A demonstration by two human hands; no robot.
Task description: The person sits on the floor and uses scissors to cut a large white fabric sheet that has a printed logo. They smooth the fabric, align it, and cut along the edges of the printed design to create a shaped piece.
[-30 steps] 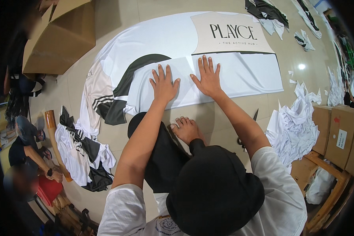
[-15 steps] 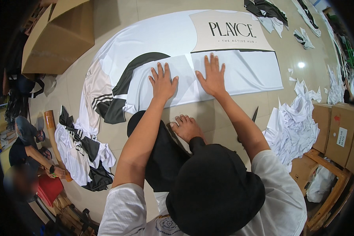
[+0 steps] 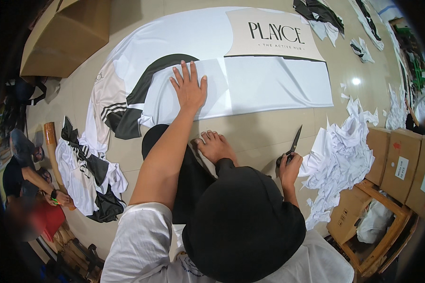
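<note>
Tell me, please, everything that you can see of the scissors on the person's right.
The scissors have long, narrow, dark blades that look like metal and taper to a sharp tip. The blades appear closed, pointing away from the person and slightly rightward. The handle looks black, partly hidden by the right hand, which grips it. They are between the bare foot and the pile of white scraps; whether they touch the floor is unclear.
</note>
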